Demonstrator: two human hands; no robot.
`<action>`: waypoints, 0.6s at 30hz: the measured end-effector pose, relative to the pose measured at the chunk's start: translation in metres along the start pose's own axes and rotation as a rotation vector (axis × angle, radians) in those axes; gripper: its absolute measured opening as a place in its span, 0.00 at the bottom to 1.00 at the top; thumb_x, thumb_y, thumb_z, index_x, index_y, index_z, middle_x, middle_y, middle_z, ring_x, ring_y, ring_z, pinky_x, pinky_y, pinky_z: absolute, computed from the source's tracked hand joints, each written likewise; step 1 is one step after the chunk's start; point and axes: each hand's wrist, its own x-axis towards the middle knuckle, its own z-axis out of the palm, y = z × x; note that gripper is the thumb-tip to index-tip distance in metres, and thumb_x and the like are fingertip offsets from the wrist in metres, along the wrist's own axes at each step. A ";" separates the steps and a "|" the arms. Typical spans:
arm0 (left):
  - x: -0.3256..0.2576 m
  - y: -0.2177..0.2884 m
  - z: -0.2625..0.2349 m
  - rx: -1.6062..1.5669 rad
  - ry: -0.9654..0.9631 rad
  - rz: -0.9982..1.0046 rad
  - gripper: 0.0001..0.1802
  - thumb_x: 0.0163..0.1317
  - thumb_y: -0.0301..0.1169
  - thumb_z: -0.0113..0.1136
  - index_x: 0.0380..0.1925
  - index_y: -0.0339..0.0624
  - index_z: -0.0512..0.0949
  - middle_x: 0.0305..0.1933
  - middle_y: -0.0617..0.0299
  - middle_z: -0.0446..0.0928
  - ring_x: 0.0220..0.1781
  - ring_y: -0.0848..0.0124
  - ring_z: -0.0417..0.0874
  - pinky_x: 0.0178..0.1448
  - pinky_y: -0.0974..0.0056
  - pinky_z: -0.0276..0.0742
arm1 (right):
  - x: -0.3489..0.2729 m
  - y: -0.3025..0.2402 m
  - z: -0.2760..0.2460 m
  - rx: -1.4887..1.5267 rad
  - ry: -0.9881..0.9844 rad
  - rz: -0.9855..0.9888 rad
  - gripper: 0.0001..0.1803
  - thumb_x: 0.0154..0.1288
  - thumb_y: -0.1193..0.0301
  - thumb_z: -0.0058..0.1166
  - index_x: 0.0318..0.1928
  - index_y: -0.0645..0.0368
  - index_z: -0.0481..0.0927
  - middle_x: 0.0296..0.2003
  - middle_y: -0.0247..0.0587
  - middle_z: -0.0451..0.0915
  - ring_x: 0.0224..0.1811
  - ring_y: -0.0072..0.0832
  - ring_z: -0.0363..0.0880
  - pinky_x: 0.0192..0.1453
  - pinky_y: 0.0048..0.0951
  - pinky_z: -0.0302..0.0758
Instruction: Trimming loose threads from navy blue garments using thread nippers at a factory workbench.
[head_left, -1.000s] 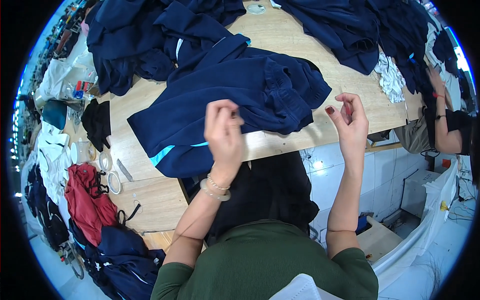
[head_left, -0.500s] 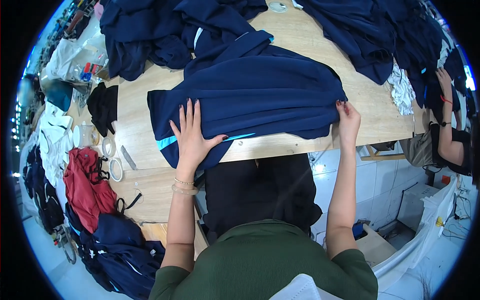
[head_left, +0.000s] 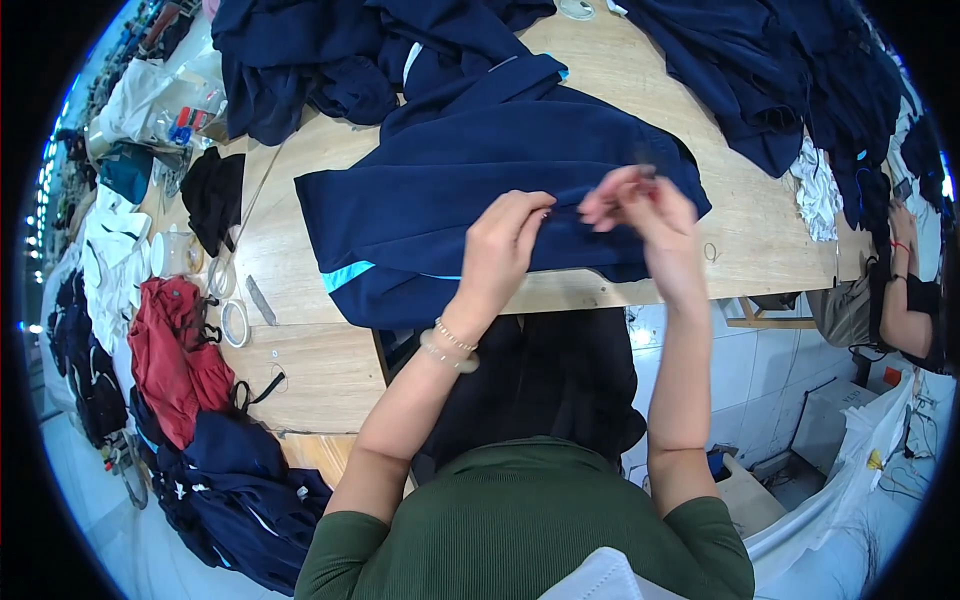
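Note:
A dark navy garment (head_left: 470, 180) with a light blue stripe lies spread on the wooden table in front of me, its folds running left to right. My left hand (head_left: 502, 240) is over the middle of its near part, thumb and fingers brought together in a pinch. What sits between those fingertips, if anything, is too small to make out. Just to the right, my right hand (head_left: 650, 225) is raised above the cloth with bent fingers smeared by motion. A small dark blur shows at its top; its kind cannot be told.
Piles of navy garments cover the table's far left (head_left: 300, 70) and far right (head_left: 740, 80). Left of me are a black cloth (head_left: 212, 200), tape rolls (head_left: 235, 323), a grey blade-like strip (head_left: 260, 300) and a red bag (head_left: 175, 360). Another person's arm (head_left: 900, 285) reaches in at right.
My left hand has lifted from lying flat on the garment, moved right and closed into a pinch. My right hand has left the garment's right edge and come leftward toward it.

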 end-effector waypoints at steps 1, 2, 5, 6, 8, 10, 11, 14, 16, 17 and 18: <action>0.000 -0.011 0.010 -0.010 -0.035 -0.007 0.11 0.56 0.17 0.60 0.41 0.36 0.78 0.37 0.55 0.79 0.40 0.63 0.81 0.45 0.65 0.77 | 0.008 0.015 0.003 0.007 -0.009 0.053 0.10 0.73 0.69 0.43 0.43 0.64 0.74 0.37 0.43 0.80 0.39 0.26 0.80 0.45 0.25 0.76; 0.001 -0.015 0.012 0.059 -0.123 -0.049 0.16 0.53 0.18 0.62 0.44 0.37 0.77 0.42 0.56 0.78 0.44 0.61 0.80 0.49 0.63 0.76 | 0.017 0.040 -0.010 -0.017 0.060 0.079 0.11 0.74 0.69 0.43 0.43 0.64 0.74 0.37 0.44 0.80 0.39 0.26 0.80 0.45 0.25 0.77; 0.000 -0.018 0.002 0.169 -0.199 -0.025 0.20 0.52 0.19 0.64 0.47 0.37 0.76 0.48 0.58 0.77 0.49 0.59 0.77 0.54 0.60 0.73 | 0.019 0.071 -0.028 0.052 0.142 0.074 0.11 0.74 0.69 0.42 0.42 0.64 0.74 0.38 0.45 0.80 0.40 0.27 0.80 0.46 0.25 0.77; -0.002 -0.018 -0.003 0.112 -0.228 -0.065 0.20 0.51 0.20 0.65 0.47 0.37 0.76 0.51 0.58 0.77 0.53 0.60 0.76 0.59 0.61 0.70 | 0.017 0.073 -0.029 0.147 0.152 0.044 0.11 0.74 0.69 0.42 0.42 0.64 0.74 0.38 0.45 0.80 0.40 0.27 0.81 0.46 0.25 0.78; -0.005 -0.014 -0.008 -0.020 -0.201 -0.111 0.20 0.51 0.20 0.65 0.46 0.37 0.77 0.52 0.58 0.76 0.54 0.62 0.76 0.60 0.62 0.69 | 0.015 0.075 -0.030 0.149 0.144 0.049 0.11 0.74 0.69 0.42 0.42 0.64 0.74 0.38 0.45 0.80 0.40 0.27 0.81 0.46 0.24 0.78; -0.003 0.002 -0.019 -0.264 -0.145 -0.145 0.18 0.51 0.18 0.62 0.45 0.36 0.78 0.52 0.56 0.75 0.57 0.64 0.74 0.64 0.65 0.65 | 0.016 0.078 -0.033 0.132 0.121 0.043 0.11 0.74 0.69 0.42 0.42 0.64 0.74 0.39 0.46 0.80 0.40 0.28 0.81 0.47 0.25 0.77; -0.003 0.019 -0.027 -0.450 -0.134 -0.129 0.15 0.53 0.16 0.53 0.42 0.34 0.77 0.52 0.54 0.72 0.57 0.62 0.72 0.63 0.63 0.65 | 0.018 0.080 -0.036 0.130 0.131 0.044 0.11 0.74 0.69 0.42 0.42 0.64 0.74 0.39 0.46 0.80 0.40 0.28 0.81 0.47 0.25 0.77; -0.010 0.105 -0.061 -1.114 -0.087 -0.062 0.14 0.57 0.31 0.48 0.29 0.34 0.82 0.45 0.48 0.70 0.48 0.63 0.74 0.52 0.62 0.71 | 0.017 0.081 -0.036 0.116 0.111 0.049 0.10 0.73 0.69 0.43 0.41 0.63 0.74 0.38 0.45 0.80 0.39 0.27 0.81 0.48 0.25 0.76; -0.025 0.121 -0.072 -1.301 -0.052 0.037 0.09 0.59 0.36 0.53 0.32 0.49 0.82 0.45 0.53 0.71 0.44 0.59 0.72 0.43 0.57 0.69 | 0.019 0.081 -0.031 0.110 0.085 0.046 0.11 0.74 0.69 0.43 0.41 0.64 0.73 0.38 0.45 0.79 0.39 0.27 0.80 0.48 0.25 0.76; -0.006 0.134 -0.058 -1.318 -0.025 0.527 0.20 0.58 0.46 0.51 0.28 0.43 0.85 0.47 0.46 0.78 0.41 0.56 0.76 0.37 0.62 0.73 | 0.017 0.082 -0.034 0.080 0.085 0.046 0.11 0.74 0.68 0.42 0.41 0.64 0.73 0.38 0.44 0.78 0.40 0.27 0.79 0.48 0.25 0.75; -0.004 0.136 -0.070 -1.150 -0.134 0.548 0.15 0.57 0.42 0.55 0.27 0.43 0.83 0.47 0.46 0.75 0.39 0.56 0.77 0.35 0.59 0.75 | 0.015 0.080 -0.037 0.084 0.096 0.035 0.11 0.74 0.68 0.42 0.41 0.64 0.73 0.38 0.44 0.78 0.40 0.27 0.79 0.48 0.25 0.75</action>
